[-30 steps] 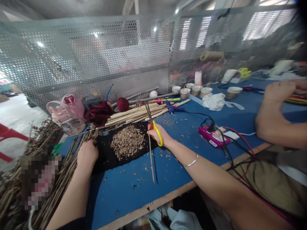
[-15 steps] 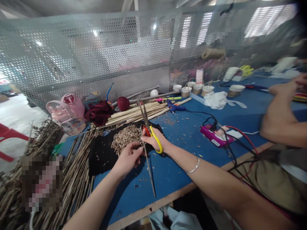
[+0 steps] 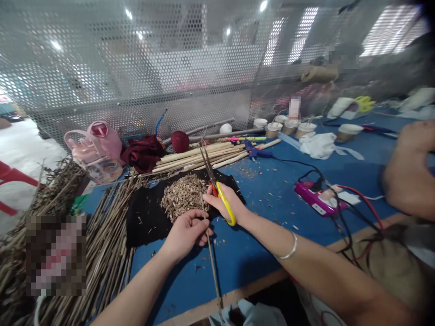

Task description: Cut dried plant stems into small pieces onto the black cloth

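My right hand [image 3: 226, 204] grips yellow-handled scissors [image 3: 217, 188] whose blades point up and away over a black cloth [image 3: 146, 222]. My left hand [image 3: 186, 232] pinches a thin dry stick [image 3: 211, 258] that runs from the scissors down toward the table's front edge. A heap of small cut stick chips [image 3: 183, 195] lies on the cloth just behind both hands.
A large pile of thin dry sticks [image 3: 102, 253] lies at the left. Thicker pale rods [image 3: 204, 158], a red yarn ball [image 3: 180, 141], a pink bottle [image 3: 97, 151], a blue glue gun [image 3: 254, 151] and a pink power strip [image 3: 317, 201] with cables sit on the blue table [image 3: 265, 217]. Another person's arm [image 3: 404, 176] rests at the right.
My left hand left the stick pile at the left and came to the stick beside the scissors, closing on it. The right hand with the scissors stayed near the cloth.
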Tool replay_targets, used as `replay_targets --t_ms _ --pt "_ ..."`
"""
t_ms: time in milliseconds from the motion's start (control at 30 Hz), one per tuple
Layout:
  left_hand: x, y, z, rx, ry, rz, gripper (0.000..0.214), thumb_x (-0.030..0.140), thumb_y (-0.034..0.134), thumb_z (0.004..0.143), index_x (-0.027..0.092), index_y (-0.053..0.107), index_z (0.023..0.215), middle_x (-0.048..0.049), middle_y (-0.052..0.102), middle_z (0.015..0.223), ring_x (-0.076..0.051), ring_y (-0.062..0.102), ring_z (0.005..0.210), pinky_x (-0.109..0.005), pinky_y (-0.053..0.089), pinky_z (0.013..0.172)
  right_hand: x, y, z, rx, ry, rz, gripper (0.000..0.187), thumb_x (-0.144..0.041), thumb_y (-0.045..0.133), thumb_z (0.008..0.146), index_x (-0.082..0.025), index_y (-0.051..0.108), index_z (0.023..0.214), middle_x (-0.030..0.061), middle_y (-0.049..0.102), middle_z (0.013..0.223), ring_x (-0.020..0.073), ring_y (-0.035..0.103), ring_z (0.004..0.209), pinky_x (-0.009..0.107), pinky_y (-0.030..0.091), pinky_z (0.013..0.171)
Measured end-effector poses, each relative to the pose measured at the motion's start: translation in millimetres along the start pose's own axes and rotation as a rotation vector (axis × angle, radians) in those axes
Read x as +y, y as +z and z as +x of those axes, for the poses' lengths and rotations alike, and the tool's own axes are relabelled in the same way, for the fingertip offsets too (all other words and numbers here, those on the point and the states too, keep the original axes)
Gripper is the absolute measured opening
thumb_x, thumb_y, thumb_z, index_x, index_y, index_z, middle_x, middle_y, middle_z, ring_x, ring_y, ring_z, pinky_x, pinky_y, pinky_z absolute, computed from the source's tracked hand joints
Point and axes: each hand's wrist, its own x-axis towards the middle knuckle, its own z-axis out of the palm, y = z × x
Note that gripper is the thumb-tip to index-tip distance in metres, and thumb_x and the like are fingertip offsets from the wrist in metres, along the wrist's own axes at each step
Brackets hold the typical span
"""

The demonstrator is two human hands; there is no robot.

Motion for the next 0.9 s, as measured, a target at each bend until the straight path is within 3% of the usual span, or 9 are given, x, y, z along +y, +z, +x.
replay_targets --t_ms 167,367,467,600,767,900 --pt "-4 6.0 -2 -0.055 0.010 0.018 0.033 0.040 0.061 0.071 0.014 0.050 0.088 -0.0028 0.062 0.060 -0.007 0.050 0.042 -0.017 0.039 0.042 -1 2 -3 -0.008 -0.013 -0.029 0.009 -0.023 0.055 0.067 -0.019 0.048 0.071 -0.0038 0.050 0.065 0.0109 0.046 0.061 0.024 0.038 0.060" --pt "-3 6.4 -3 0.010 0.016 0.017 0.032 0.045 0.060 0.070 0.013 0.054 0.072 -0.0039 0.062 0.062 -0.007 0.053 0.049 -0.018 0.041 0.047 -9 5 -8 -0.098 -0.058 0.054 0.012 -0.024 0.054 0.070 -0.019 0.043 0.072 -0.0042 0.048 0.065 0.0095 0.044 0.058 0.022 0.038 0.057" --pt "0 4.4 -3 0.107 0.068 -0.042 0.031 0.044 0.060 0.069 0.014 0.054 0.072 -0.0037 0.063 0.065 -0.008 0.055 0.053 -0.018 0.042 0.048 -7 1 -8 -0.121 -0.034 -0.079 0.021 -0.034 0.057 0.071 -0.020 0.043 0.077 -0.0045 0.048 0.064 0.0094 0.042 0.055 0.022 0.035 0.053" --pt "3 1.4 -2 0.216 0.103 -0.108 0.030 0.043 0.061 0.070 0.015 0.051 0.077 -0.0032 0.063 0.068 -0.011 0.060 0.061 -0.018 0.044 0.049 -5 -13 -7 -0.180 -0.014 -0.410 0.040 -0.048 0.066 0.063 -0.020 0.047 0.083 -0.0026 0.051 0.066 0.0114 0.043 0.057 0.023 0.030 0.051" --pt "0 0.4 0 0.221 0.107 -0.108 0.031 0.043 0.061 0.070 0.016 0.049 0.078 0.0004 0.060 0.058 -0.011 0.059 0.053 -0.018 0.044 0.044 -8 -18 -11 -0.260 -0.008 -0.553 0.052 -0.059 0.066 0.058 -0.019 0.050 0.087 0.0033 0.055 0.080 0.0152 0.050 0.067 0.024 0.030 0.056" --pt "0 1.5 1 0.206 0.094 -0.112 0.031 0.042 0.062 0.069 0.016 0.048 0.079 0.0019 0.058 0.057 -0.010 0.058 0.051 -0.017 0.044 0.044 -9 -14 -14 -0.245 0.005 -0.573 0.055 -0.062 0.063 0.059 -0.018 0.051 0.090 0.0055 0.056 0.084 0.0168 0.052 0.071 0.025 0.031 0.057"
